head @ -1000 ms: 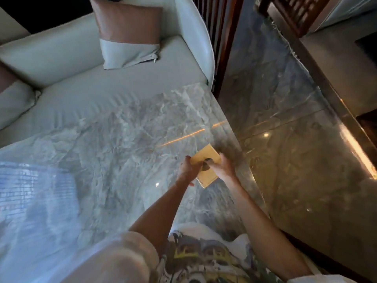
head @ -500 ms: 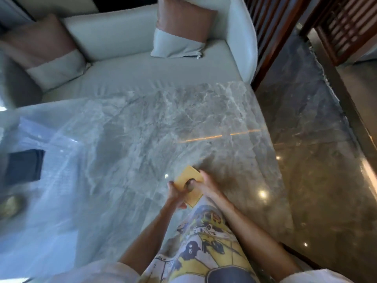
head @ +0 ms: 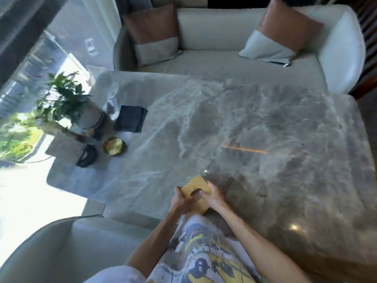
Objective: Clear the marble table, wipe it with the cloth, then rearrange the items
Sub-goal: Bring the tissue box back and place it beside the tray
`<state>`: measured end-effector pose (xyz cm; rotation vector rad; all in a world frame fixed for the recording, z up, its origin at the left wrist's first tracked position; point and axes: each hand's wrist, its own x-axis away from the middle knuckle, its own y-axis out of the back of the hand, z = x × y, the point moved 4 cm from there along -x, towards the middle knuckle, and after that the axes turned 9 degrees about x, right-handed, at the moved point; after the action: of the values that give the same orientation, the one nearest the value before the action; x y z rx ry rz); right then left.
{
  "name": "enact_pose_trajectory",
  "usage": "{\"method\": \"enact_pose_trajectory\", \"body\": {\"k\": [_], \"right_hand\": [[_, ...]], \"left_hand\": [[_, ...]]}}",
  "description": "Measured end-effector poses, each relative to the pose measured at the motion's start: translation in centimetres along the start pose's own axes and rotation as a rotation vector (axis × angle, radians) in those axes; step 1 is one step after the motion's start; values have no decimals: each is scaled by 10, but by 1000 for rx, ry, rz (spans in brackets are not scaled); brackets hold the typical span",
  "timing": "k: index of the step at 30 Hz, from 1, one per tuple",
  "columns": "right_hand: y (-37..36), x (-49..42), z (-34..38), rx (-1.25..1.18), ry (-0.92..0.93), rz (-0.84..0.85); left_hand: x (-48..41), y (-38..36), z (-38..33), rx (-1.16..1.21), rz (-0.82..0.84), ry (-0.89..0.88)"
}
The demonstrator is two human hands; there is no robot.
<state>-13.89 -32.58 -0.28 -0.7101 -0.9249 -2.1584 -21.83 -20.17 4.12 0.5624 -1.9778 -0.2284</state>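
A folded yellow cloth (head: 196,186) is held over the near edge of the grey marble table (head: 244,129). My left hand (head: 180,201) grips its left side and my right hand (head: 213,198) grips its right side. At the table's far left stand a potted plant (head: 67,105), a dark folded napkin (head: 130,118), a gold round dish (head: 114,146), a black object (head: 87,158) on a pale mat (head: 63,147), and a clear wine glass (head: 112,89).
A white sofa (head: 224,64) with two brown-and-white cushions (head: 155,33) runs along the far side. A white chair (head: 81,242) stands at the near left. A bright window (head: 30,99) is on the left; dark wooden slats (head: 369,37) are at the right.
The view has swung left, bringing the plant, napkin, dish and glass into sight. Both hands still hold the yellow cloth at the near edge.
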Motion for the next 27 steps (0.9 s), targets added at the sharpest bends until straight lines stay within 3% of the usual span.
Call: {"method": "enact_pose_trajectory", "body": {"k": [5, 8, 12, 21, 27], "right_hand": [[-28, 7, 11, -202, -129, 19], [-30, 22, 20, -411, -239, 139], [-41, 27, 37, -566, -188, 312], [-63, 7, 68, -466, -194, 289], [-116, -8, 149, -372, -239, 273]], "left_hand": [[-5, 38, 11, 148, -3, 19], [-6, 48, 15, 312, -33, 13], [-4, 59, 16, 386, -72, 22], [-22, 89, 24, 487, -33, 30], [-70, 174, 47, 531, -50, 14]]}}
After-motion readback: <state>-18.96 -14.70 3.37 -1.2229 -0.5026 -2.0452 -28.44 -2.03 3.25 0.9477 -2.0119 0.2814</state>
